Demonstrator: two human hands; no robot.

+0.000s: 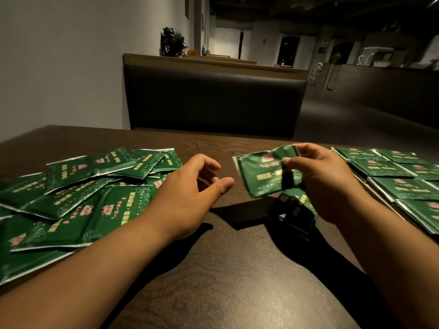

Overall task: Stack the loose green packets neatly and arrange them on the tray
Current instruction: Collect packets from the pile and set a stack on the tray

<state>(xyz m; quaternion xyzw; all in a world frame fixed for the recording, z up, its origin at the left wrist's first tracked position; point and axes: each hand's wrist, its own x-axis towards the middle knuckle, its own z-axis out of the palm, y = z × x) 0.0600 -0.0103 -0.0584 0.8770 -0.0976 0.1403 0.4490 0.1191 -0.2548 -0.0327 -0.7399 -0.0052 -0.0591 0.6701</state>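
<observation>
The right hand (327,181) pinches one green packet (261,173) between thumb and fingertips, holding it off the table (225,269) near the middle, tilted, with its long axis running roughly from the far right edge toward the near left. A second packet (297,203) seems to lie or hang just below that grip, partly hidden by the hand, so I cannot tell whether it is held too. The left hand (190,193) hovers spread and empty, fingers curled, just beside the held packet's left end and above the edge of the loose pile (83,193), which sprawls overlapping toward the table's left edge. The tray (361,179) sits along the right edge, already carrying rows of packets (403,186). The tray lies to the right of the grip, so the right hand is the nearer one for placing, while the left is nearer the pile.
</observation>
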